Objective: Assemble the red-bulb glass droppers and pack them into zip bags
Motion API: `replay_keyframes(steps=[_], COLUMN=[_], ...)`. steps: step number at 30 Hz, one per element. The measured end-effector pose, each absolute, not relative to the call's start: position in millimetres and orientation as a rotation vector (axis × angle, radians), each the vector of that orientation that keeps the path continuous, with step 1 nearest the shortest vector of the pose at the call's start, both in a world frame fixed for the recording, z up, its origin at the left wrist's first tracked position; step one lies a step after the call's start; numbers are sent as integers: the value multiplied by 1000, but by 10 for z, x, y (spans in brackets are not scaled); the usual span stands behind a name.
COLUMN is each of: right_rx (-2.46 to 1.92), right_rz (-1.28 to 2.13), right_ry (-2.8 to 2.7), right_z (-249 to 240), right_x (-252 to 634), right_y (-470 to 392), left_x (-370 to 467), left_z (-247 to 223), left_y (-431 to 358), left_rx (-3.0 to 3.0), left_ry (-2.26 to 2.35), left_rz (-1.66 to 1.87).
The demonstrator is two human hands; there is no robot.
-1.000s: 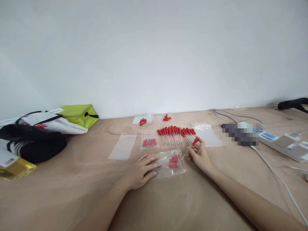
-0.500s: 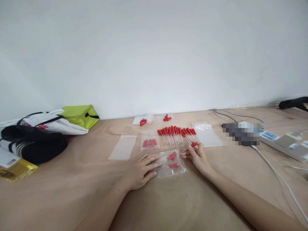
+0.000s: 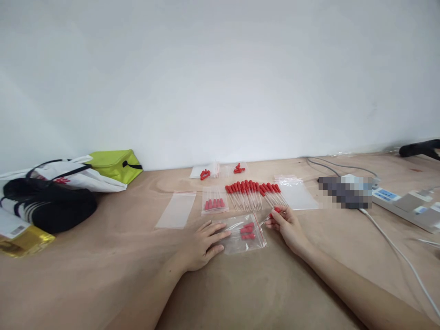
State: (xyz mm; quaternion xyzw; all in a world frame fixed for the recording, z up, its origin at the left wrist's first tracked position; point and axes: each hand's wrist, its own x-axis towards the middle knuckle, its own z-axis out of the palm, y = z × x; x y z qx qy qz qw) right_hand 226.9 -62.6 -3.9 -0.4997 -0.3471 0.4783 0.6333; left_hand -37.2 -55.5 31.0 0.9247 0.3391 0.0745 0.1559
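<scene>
My left hand (image 3: 206,245) lies flat, fingers spread, on the left part of a clear zip bag (image 3: 229,247). Inside that bag are several red-bulbed droppers (image 3: 248,236). Between the thumb and fingers of my right hand (image 3: 287,227) is a dropper (image 3: 275,212) held by its red bulb. Its thin clear tube points left, at the bag's zip edge; whether the tip is inside I cannot tell. Just beyond, a row of loose droppers (image 3: 244,188) lies with bulbs away from me. A filled zip bag (image 3: 215,206) with several droppers lies left of the row.
An unfilled zip bag (image 3: 177,211) lies at left, a stack of zip bags (image 3: 299,195) at right. Small bags with red bulbs (image 3: 205,174) are near the wall. A power strip (image 3: 405,206) and white cable (image 3: 395,247) run along the right; a black cap (image 3: 55,206) sits left.
My right hand has moved slightly right and toward me with the dropper, whose tube now points at the bag's zip edge. Droppers inside the bag lie closer together. My left hand stays put.
</scene>
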Motion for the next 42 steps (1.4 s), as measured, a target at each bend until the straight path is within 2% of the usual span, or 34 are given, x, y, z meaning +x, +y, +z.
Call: replay_keyframes(steps=[10,16,23,28,34,39,42], right_rx=[-1160,-1146,-1265,-1059,-1120,-915,-967], right_rz=[1017,1142,1133,1403,1317,1442,1419], right_ry=[-753,-802,-1243,-1421,-1362,-1476,-1514], right_z=[-44,-30,-41,45,-6,9,-20], right_x=[2302,2216,2165,2131,2127,2082,2128], right_y=[-585,-664,-708,-734,-677,-675,-629], left_x=[-378,-380,-374,-370,-376,-368,-364], left_z=[281,289,296,305,301,311,316], left_y=[-554,-553,-552,-557,-555,-556,-552], left_rx=[2690,2674,2667,2654,2661,2660,2665], left_ry=[964,968,979,975,966,967,964], left_rz=[235,246,191,212,232,236,211])
